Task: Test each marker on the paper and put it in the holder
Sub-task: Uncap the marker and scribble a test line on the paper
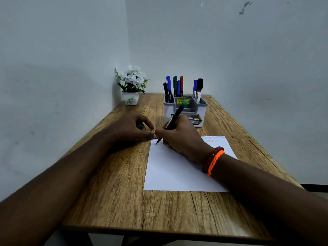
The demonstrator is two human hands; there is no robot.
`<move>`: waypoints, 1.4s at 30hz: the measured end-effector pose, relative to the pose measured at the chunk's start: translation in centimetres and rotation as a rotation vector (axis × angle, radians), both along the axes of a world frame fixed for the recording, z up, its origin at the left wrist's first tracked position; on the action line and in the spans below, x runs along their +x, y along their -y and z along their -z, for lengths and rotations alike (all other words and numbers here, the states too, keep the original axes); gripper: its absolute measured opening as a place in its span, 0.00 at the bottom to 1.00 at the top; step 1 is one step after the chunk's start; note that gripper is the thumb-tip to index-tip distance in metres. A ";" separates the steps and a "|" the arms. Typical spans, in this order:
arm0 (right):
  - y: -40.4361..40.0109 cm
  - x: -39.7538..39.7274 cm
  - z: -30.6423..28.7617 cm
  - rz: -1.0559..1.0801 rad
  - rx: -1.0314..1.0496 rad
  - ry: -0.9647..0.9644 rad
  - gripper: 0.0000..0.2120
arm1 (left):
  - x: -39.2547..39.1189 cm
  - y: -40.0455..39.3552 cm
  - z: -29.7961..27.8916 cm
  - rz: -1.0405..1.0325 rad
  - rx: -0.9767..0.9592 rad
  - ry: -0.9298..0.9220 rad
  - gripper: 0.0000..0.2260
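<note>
From my head camera, I see my right hand (179, 137) gripping a marker (173, 121). It is black with a green end. Its tip touches the top left corner of the paper (177, 171), so I think I am testing it now. My left hand (132, 128) sits on the tabletop (115, 192) just beside the paper's corner. Its fingers are curled around something small and green. I think it is the marker's cap (140, 126), but most of it is hidden.

The holder (185, 110) stands behind the paper, near the far edge. Many markers already stand in it: black, blue, green and red ones. Wavy test lines (213, 139) show at the top right of the paper, so some testing looks done.

I see no other loose markers on the tabletop. So this one may be the last. It has yet to be capped and put in the holder.

A pot of white flowers (132, 86) sits in the corner.
</note>
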State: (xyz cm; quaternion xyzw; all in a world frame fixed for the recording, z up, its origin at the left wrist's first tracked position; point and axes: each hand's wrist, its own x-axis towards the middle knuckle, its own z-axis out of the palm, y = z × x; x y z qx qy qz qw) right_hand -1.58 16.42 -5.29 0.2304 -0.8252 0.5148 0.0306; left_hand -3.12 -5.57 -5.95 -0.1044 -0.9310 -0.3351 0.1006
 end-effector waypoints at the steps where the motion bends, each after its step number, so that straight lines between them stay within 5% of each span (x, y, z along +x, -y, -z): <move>1: 0.0 -0.1 0.0 0.003 0.003 -0.001 0.10 | 0.0 0.0 0.0 -0.002 -0.001 0.002 0.11; 11: 0.1 -0.3 0.2 0.033 0.011 -0.021 0.11 | 0.0 0.0 -0.1 -0.004 -0.011 -0.002 0.11; 17: 0.0 -0.2 0.2 0.028 0.011 -0.031 0.10 | 0.1 -0.1 -0.1 -0.005 -0.012 -0.008 0.20; 21: 0.1 -0.3 0.3 0.044 0.009 -0.044 0.12 | 0.2 -0.1 -0.1 -0.004 0.004 0.002 0.10; 27: 0.0 -0.3 0.3 0.047 -0.008 -0.040 0.10 | 0.4 -0.3 -0.3 -0.002 0.030 0.014 0.18; 34: 0.0 -0.1 0.1 0.053 0.009 -0.060 0.10 | 0.6 -0.4 -0.3 -0.003 0.029 0.022 0.15; 42: 0.0 -0.3 0.4 0.070 0.007 -0.088 0.11 | 0.8 -0.7 -0.5 0.002 0.017 0.027 0.29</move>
